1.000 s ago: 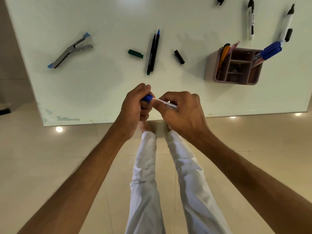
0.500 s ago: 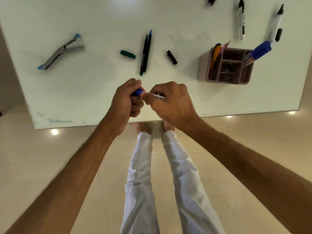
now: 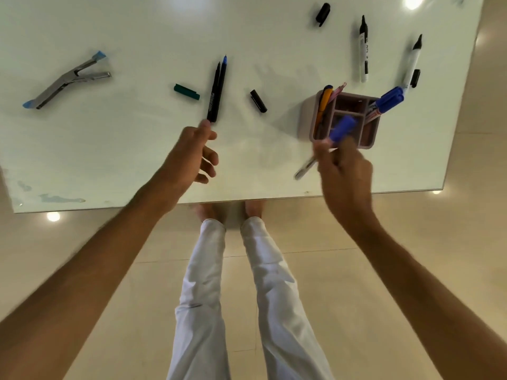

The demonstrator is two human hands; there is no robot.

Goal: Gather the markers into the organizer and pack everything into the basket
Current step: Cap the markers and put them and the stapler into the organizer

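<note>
My right hand grips a blue-capped white marker, its cap over the front of the pink organizer. The organizer holds an orange pen, a pink pen and two blue-capped markers. My left hand is open, its fingertips just below the ends of two thin black pens lying side by side. A green cap and a black cap lie beside them. Two uncapped white markers lie behind the organizer. No basket is in view.
A metal stapler with blue tips lies at the table's left. Another black cap lies at the far edge and one sits next to the right marker. The white table's near edge runs just below my hands.
My hands have parted. The right hand carried the capped blue marker right, over the organizer. The left hand let go and reached forward toward the two black pens.
</note>
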